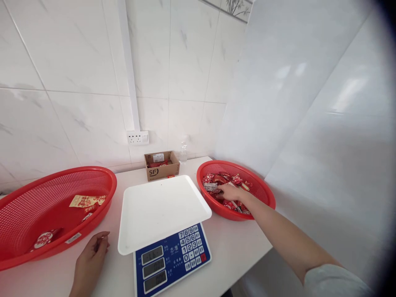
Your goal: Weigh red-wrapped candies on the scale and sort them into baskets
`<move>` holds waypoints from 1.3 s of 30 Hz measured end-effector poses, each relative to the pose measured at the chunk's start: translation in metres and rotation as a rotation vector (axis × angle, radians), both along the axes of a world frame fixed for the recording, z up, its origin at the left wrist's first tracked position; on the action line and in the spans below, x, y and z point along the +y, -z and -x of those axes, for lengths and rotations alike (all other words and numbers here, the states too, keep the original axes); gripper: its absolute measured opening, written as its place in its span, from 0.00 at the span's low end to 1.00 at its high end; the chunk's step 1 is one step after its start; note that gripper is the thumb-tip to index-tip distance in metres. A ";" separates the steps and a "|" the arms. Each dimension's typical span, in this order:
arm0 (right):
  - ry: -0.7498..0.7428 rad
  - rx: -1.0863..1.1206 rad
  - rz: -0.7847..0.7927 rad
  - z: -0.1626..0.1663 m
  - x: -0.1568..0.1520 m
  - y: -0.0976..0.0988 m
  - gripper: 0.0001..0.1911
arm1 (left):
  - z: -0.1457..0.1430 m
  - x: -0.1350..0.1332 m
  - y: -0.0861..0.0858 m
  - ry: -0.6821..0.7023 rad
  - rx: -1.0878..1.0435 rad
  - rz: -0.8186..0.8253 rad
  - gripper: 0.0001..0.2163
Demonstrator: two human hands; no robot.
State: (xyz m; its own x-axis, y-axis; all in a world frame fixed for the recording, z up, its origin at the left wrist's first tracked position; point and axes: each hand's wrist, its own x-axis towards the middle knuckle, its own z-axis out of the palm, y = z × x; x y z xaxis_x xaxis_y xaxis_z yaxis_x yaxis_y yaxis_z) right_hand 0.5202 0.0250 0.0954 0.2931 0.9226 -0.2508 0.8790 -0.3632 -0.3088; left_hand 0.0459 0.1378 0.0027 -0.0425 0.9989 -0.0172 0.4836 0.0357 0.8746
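My right hand (229, 192) reaches into the right red basket (265, 194), palm down, fingers closed among several red snack packets (220, 180); what they pinch is hidden. My left hand (92, 252) rests on the white table (235, 247) with its fingers curled and nothing visible in it. It lies between the left red basket (102, 175) and the scale. The scale's white tray (161, 210) is bare, above a blue keypad panel (173, 260).
The left basket holds a few packets (86, 201). An open cardboard box (162, 165) and a clear water bottle (183, 152) stand at the back by the tiled wall. A wall socket (137, 137) is above. A white panel closes off the right side.
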 end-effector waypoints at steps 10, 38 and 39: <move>0.236 0.190 -0.394 0.010 -0.005 -0.024 0.22 | -0.002 -0.005 -0.009 0.001 0.039 -0.017 0.17; -0.020 0.584 -0.318 0.165 0.048 -0.035 0.12 | -0.004 -0.012 -0.002 0.047 -0.100 -0.094 0.13; -0.033 0.583 -0.294 0.166 0.046 -0.038 0.11 | -0.004 -0.012 -0.001 0.046 -0.102 -0.092 0.13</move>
State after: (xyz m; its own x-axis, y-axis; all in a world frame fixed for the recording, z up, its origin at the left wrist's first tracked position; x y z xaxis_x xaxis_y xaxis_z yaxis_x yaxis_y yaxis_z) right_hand 0.3540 0.0707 0.1333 0.1558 0.9831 -0.0961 0.5468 -0.1669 -0.8205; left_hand 0.0501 0.1260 0.0038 0.0002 0.9973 0.0729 0.3913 -0.0672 0.9178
